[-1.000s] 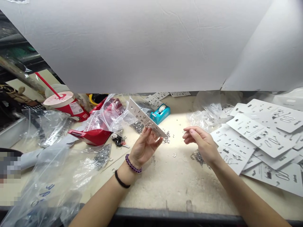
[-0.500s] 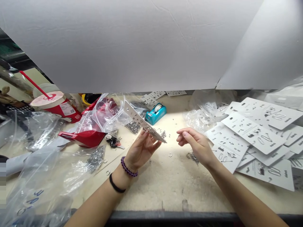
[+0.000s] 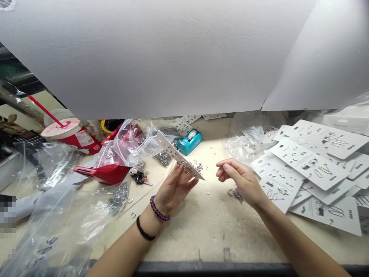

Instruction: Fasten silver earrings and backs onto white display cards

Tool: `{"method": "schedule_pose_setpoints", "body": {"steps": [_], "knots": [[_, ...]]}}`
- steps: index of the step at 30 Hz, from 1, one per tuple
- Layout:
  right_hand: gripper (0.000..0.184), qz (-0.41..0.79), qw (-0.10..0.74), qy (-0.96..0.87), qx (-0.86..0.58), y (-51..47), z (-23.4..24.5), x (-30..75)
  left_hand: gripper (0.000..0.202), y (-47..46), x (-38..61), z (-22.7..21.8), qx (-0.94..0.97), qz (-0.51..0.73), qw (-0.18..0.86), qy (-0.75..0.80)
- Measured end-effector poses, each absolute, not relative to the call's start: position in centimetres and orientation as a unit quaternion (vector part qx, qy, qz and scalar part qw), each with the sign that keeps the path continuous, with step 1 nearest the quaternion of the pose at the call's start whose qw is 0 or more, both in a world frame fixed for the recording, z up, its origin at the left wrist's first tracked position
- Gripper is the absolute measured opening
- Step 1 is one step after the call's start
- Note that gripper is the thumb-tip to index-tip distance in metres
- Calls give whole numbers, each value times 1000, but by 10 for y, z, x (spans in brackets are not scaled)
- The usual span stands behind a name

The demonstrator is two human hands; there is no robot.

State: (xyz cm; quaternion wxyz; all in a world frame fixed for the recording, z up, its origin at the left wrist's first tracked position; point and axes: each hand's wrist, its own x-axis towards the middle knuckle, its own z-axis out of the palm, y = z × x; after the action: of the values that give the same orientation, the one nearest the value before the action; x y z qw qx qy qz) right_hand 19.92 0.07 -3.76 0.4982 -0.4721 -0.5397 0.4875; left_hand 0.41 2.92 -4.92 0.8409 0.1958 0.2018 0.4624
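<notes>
My left hand (image 3: 180, 188) is closed on the lower edge of a white earring card (image 3: 175, 154), tilted steeply over the table. Small metal studs show along the card's face. To its right my right hand (image 3: 238, 179) hovers apart from the card, fingers curled together and thumb against them; anything inside them is hidden. A pile of tiny silver pieces (image 3: 198, 167) lies behind the card. One silver hoop (image 3: 208, 192) rests on the table between my hands. Small metal earrings (image 3: 238, 195) lie partly behind my right hand.
Overlapping filled earring cards (image 3: 311, 163) spread at the right. A teal tape dispenser (image 3: 190, 142) stands behind the held card. On the left are a red scoop (image 3: 105, 175), keys (image 3: 140, 177), clear plastic bags (image 3: 66, 223) and a red cup (image 3: 86, 138). A white panel (image 3: 173, 57) overhangs the back.
The view has shifted slightly. My left hand and the card sit a little lower and further right in the picture; my right hand keeps nearly the same pose.
</notes>
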Motion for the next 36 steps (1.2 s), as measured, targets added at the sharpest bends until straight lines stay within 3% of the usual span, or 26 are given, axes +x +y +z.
{"method": "schedule_pose_setpoints", "body": {"steps": [17, 24, 36], "knots": [[25, 491, 518, -520, -470, 3, -40, 203, 11, 39, 0, -48, 207, 509, 806, 219], [22, 435, 589, -480, -483, 4, -43, 198, 9, 35, 1, -43, 234, 492, 812, 209], [20, 358, 591, -541, -479, 1, -36, 200, 5, 31, 1, -40, 228, 497, 809, 214]]}}
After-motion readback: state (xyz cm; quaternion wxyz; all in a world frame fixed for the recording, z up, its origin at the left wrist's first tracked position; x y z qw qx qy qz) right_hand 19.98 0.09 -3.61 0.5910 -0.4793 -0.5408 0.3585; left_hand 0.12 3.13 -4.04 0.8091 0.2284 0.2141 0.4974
